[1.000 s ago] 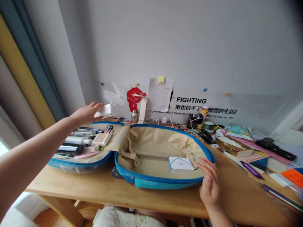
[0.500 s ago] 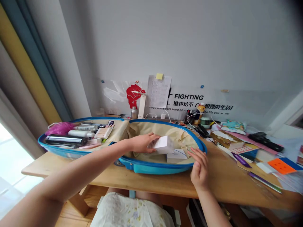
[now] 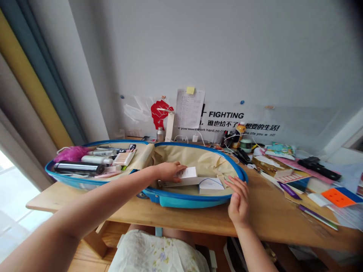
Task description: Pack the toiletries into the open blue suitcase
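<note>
An open blue suitcase [image 3: 195, 202] with a beige lining lies on the wooden desk. My left hand [image 3: 169, 172] reaches into its right half, fingers closed around a small white box [image 3: 188, 172] with fine print. Below that box, a longer white strip or carton lies inside. Beside it sits another white box [image 3: 211, 184] marked with a blue curve. My right hand [image 3: 238, 198] rests at the right end of the suitcase rim, fingers stretched over the edge, holding no loose item.
The suitcase's left half holds a black cylinder [image 3: 79, 167], a white tube [image 3: 96, 159], a pink mesh bath puff [image 3: 72, 153] and a pack of cotton swabs [image 3: 124, 158]. Papers, pens and an orange card [image 3: 337, 198] clutter the desk's right side. A grey wall stands behind.
My left hand has lowered the white box deeper into the suitcase and slightly left, and the box is now turned flatter. My right hand stays at the rim.
</note>
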The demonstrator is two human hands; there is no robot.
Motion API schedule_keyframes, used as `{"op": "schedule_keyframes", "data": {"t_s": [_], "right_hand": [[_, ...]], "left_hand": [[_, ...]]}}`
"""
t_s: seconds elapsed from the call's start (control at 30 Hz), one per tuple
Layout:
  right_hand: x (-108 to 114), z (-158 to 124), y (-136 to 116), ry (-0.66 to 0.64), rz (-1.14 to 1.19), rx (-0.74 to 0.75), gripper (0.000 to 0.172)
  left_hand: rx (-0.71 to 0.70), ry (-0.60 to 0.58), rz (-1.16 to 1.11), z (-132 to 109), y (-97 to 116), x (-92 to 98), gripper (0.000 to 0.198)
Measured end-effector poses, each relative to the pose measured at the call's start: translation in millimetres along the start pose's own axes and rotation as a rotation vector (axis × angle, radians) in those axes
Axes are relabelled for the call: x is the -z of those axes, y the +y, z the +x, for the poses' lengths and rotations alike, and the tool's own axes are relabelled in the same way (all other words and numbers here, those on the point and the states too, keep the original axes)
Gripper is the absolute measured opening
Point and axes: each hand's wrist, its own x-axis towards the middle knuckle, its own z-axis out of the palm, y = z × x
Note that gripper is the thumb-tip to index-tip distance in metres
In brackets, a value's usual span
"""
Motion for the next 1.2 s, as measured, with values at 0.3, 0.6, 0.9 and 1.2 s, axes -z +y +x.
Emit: {"op": "schedule_keyframes", "data": {"t_s": [0.3,0.6,0.9,1.2], "right_hand": [[0.6,1.9,-0.6,-0.005,0.005,0.026,0.041],[-0.6,-0.1,1.3,0.011,0.011,0.024,0.039],[-0.6,-1.2,3.9,-0.005,0.007,0.018,0.041],[-3.3,0.4,5.3,0.037,0.024,0.027,0.040]], "left_hand": [[-0.002,-0.012,0.048,7.4,6.6,-11.0,0.064],[-0.010,-0.043,0.057,6.7,5.5,-15.0,0.054],[0.045,-0.108,0.070,8.5,-0.7,-16.0,0.069],[0.054,-0.126,0.059,13.1,-1.8,-17.9,0.066]]}}
